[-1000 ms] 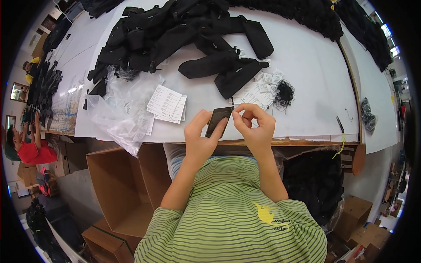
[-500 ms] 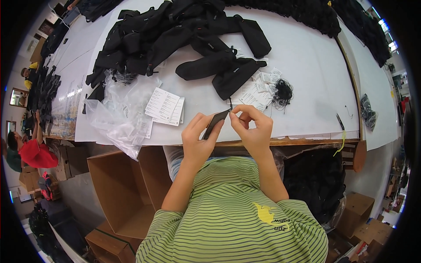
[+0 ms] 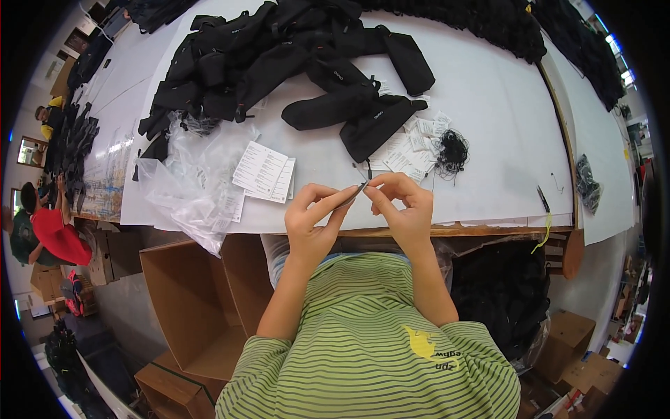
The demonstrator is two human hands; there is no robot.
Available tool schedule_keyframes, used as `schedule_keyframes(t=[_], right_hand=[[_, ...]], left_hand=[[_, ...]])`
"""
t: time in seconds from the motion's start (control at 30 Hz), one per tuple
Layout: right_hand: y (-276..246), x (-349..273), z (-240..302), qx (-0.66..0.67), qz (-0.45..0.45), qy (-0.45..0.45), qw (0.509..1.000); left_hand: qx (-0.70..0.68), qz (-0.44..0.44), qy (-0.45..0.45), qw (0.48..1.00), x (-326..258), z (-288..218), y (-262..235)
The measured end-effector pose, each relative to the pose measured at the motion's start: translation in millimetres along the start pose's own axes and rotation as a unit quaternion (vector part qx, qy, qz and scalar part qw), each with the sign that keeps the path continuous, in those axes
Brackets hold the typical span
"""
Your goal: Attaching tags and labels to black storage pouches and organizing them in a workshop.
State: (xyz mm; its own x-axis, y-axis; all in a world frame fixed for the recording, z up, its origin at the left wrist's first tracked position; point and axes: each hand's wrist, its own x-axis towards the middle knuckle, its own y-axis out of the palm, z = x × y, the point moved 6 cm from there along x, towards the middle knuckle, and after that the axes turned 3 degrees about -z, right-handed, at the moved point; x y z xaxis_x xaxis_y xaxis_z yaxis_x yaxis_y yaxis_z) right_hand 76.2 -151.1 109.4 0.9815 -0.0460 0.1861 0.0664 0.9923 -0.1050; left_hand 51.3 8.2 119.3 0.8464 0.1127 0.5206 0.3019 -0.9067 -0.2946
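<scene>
Near the table's front edge, my left hand (image 3: 309, 215) pinches a thin dark tag (image 3: 349, 199), seen almost edge-on. My right hand (image 3: 405, 209) is closed at the tag's far tip, thumb against forefinger; whatever it pinches there is too small to make out. A short black strap (image 3: 368, 167) hangs from the black pouch (image 3: 377, 129) just beyond my fingers and meets the tag's tip. More black pouches (image 3: 279, 73) lie heaped behind it. White paper labels (image 3: 408, 155) and a tangle of thin black strings (image 3: 452, 152) lie beyond my right hand.
Left of my hands lie white printed cards (image 3: 262, 170) and a crumpled clear plastic bag (image 3: 183, 185). A small black tool with a yellow cord (image 3: 543, 202) rests by the right table edge. Below stand an open cardboard box (image 3: 185, 300) and a bag of black items (image 3: 499, 300).
The dark tag has turned from showing its flat side to nearly edge-on between my fingers. My left fingers have shifted along it. At far left, a person in red has moved slightly.
</scene>
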Motion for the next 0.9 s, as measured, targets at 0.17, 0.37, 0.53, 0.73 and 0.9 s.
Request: schedule_keyframes(t=[0.17, 0.37, 0.53, 0.73, 0.9], right_hand=[[-1.5, 0.6, -1.3, 0.043, -0.001, 0.005, 0.999], [-1.9, -0.1, -4.2, 0.128, 0.074, 0.061, 0.987], [-2.5, -5.7, -5.7, 0.09, 0.127, 0.033, 0.987], [2.6, -7.6, -18.2, 0.056, 0.145, 0.067, 0.986], [2.5, -6.6, -28.8, 0.105, 0.157, 0.11, 0.976]], left_hand=[[-0.02, 0.013, 0.011, 1.0, 4.4, -1.1, 0.4], [-0.243, 0.126, -0.128, 0.953, -1.5, 20.0, 4.1], [-0.4, 0.205, -0.211, 0.868, -9.8, 35.1, 14.1], [-0.229, 0.195, -0.208, 0.931, -11.1, 38.5, 21.5], [-0.229, 0.193, -0.222, 0.928, -11.3, 40.0, 26.7]])
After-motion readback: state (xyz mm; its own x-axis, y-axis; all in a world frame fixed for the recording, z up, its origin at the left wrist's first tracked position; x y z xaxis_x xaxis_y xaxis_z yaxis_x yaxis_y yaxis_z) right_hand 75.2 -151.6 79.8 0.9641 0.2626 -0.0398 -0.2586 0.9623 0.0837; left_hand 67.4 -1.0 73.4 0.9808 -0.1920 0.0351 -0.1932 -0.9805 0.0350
